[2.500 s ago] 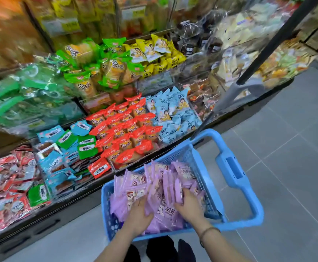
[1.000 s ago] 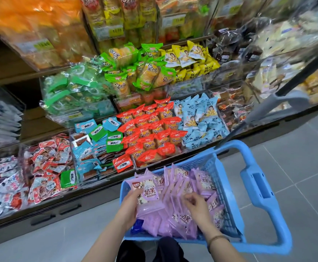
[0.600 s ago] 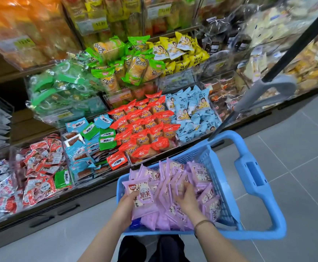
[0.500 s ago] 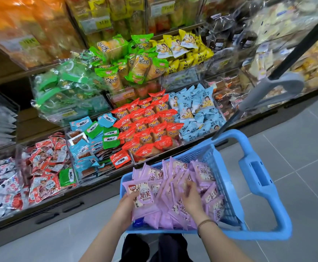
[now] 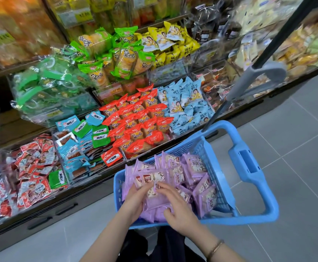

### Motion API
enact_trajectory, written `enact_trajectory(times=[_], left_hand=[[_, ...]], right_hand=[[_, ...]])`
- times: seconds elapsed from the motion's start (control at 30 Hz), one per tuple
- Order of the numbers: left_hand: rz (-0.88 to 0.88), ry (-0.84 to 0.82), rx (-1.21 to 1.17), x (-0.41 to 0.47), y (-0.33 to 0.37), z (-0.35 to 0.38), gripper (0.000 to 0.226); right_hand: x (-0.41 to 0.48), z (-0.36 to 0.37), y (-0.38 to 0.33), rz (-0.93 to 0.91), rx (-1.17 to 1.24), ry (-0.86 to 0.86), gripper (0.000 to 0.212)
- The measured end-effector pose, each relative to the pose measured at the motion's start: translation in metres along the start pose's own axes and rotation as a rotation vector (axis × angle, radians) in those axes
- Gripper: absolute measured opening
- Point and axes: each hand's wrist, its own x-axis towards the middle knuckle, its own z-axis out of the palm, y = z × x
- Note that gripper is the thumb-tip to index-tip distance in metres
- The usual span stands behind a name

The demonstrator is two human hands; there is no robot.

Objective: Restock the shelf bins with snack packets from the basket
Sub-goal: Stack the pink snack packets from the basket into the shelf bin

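My left hand grips a stack of purple packets inside the blue basket, while my right hand lies across it, fingers flat. The basket's far rim sits near the shelf edge, with bare grey floor to the right. Beyond are the heaped shelf bins.

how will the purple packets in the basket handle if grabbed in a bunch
Probably light: the purple packets are small and heaped loosely in the basket. Likely slippery: their wrappers look glossy. A bunch may splay, since they lie fanned.
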Motion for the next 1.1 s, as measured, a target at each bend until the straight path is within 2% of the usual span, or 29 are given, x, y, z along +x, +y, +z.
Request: enact_trajectory(times=[0.07,0.17,0.23,0.3,0.37,0.47,0.5,0.57,0.63,0.67,0.7,0.93,1.03,1.1], left_hand=[[-0.022,0.019,0.009,0.002,0.000,0.002,0.050],[-0.056,0.031,0.007,0.002,-0.004,0.007,0.044],[-0.070,-0.002,0.013,0.001,-0.009,0.009,0.045],[-0.065,-0.016,0.025,0.001,-0.015,0.008,0.052],[-0.055,0.052,0.043,0.003,-0.019,0.004,0.056],[-0.084,0.124,0.046,0.007,-0.021,-0.006,0.073],[-0.084,0.126,0.040,0.006,-0.021,-0.009,0.075],[-0.065,0.139,0.008,0.003,-0.020,-0.013,0.068],[-0.049,0.130,-0.043,-0.003,-0.020,-0.016,0.060],[-0.047,0.116,-0.068,-0.005,-0.021,-0.017,0.057],[-0.048,0.104,-0.086,-0.007,-0.021,-0.018,0.056],[-0.041,0.096,-0.062,-0.007,-0.021,-0.016,0.050],[-0.055,0.119,-0.005,-0.003,-0.022,-0.009,0.067],[-0.064,0.133,0.037,0.000,-0.025,-0.003,0.085]], right_hand=[[0.001,-0.003,-0.003,0.089,0.180,0.101,0.057],[0.006,-0.006,-0.001,0.243,0.310,0.324,0.031],[0.008,-0.007,-0.001,0.303,0.341,0.324,0.025],[0.007,-0.007,0.004,0.316,0.396,0.251,0.029],[0.002,-0.010,0.018,0.378,0.426,0.277,0.028],[-0.012,-0.020,0.054,0.611,0.290,0.600,0.013],[-0.017,-0.024,0.068,0.672,0.204,0.680,0.015],[-0.022,-0.026,0.090,0.786,0.080,0.661,0.027],[-0.021,-0.024,0.103,0.905,0.013,0.522,0.071],[-0.020,-0.023,0.107,0.918,0.007,0.490,0.084],[-0.018,-0.022,0.108,0.905,0.003,0.490,0.088],[-0.031,-0.024,0.086,0.819,0.089,0.647,0.059],[-0.030,-0.026,0.056,0.620,0.185,0.667,0.057],[-0.024,-0.021,0.032,0.432,0.225,0.572,0.064]])
